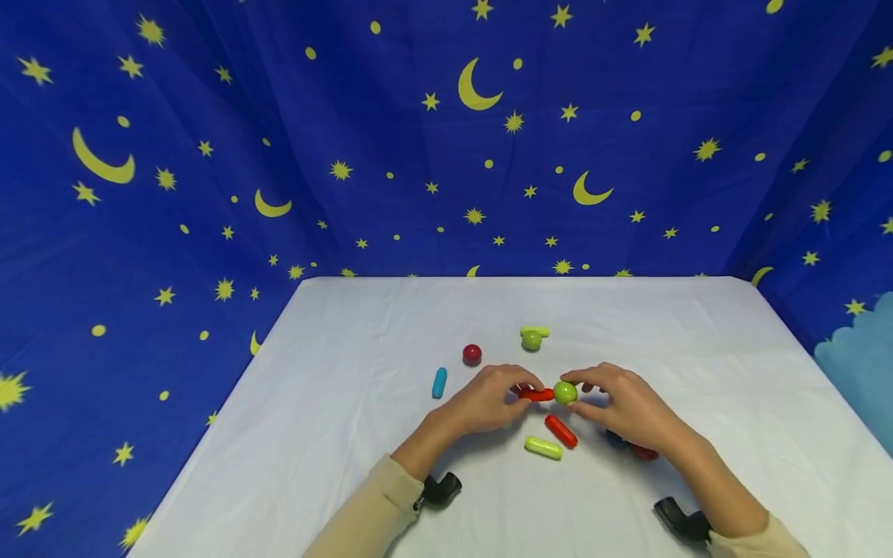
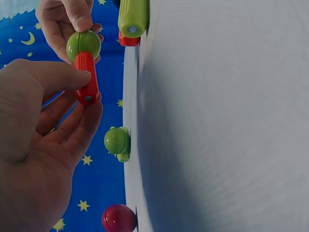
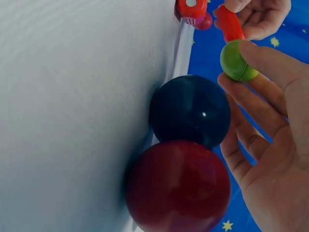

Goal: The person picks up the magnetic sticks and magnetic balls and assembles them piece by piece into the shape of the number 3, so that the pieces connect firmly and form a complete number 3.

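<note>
While holding red rod (image 1: 536, 395) in narrow pinch of L hand (image 1: 491, 397), also pinching green ball (image 1: 565, 393) in R hand (image 1: 625, 399), opened ball-wide; aiming rod's long axis R at ball, end-on, apparently touching, above table (image 1: 391, 325) btwn hands.

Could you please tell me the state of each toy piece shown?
Held red bar, pinched by left hand
Held green ball, pinched by right hand
Loose red bar, lying
Blue bar, lying
Near lime bar, lying
Far lime bar, lying
Far green ball, resting
Far red ball, resting
Near red ball, resting
Blue ball, resting
</note>
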The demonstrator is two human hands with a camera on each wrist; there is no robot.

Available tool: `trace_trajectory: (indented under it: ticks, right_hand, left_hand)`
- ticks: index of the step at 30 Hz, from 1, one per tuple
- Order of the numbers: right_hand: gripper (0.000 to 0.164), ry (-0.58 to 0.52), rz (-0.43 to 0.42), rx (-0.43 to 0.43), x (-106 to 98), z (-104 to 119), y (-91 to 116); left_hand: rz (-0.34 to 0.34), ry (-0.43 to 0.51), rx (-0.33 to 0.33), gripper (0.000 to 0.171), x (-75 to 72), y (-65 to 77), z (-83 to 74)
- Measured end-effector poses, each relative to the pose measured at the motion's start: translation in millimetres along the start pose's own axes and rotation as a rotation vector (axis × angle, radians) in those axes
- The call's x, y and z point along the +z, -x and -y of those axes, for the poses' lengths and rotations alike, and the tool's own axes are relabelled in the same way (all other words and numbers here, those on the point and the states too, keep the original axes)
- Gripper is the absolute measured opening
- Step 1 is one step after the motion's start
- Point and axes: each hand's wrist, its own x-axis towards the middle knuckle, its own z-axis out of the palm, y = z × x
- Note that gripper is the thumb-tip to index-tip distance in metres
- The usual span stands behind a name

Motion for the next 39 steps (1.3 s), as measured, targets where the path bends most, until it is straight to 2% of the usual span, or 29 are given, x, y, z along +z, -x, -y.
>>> trace_trajectory:
  ticks: [7,17,26,31,36,39]
  right_hand:
    - [0.037,-0.009,0.003,-0.004,0,6,0]
    - [0.038,-0.005,-0.002,-0.007,3,12,2]
    - [0.04,0.003,0.038,0.015,5,16,1]
    - [0.045,-0.004,0.068,0.024,7,19,1]
    - [0.031,0.013,0.071,0.039,8,18,1]
    - [0.02,0.033,0.071,0.004,8,20,2]
  left_hand:
    - [0.021,-0.009,-0.034,0.026,-0.1,-0.3,-2.2]
    - [0.036,-0.043,-0.04,0.024,1.6,-2.2,-5.1]
    - [0.052,-0.015,-0.036,0.021,1.4,-2.1,-2.2]
    - [0.053,0.051,-0.058,0.018,-1.3,2.5,5.3]
    - [0.043,0.078,-0.122,0.017,-4.7,6.1,12.1]
    - [0.036,0.065,-0.134,0.016,-5.7,6.8,14.1]
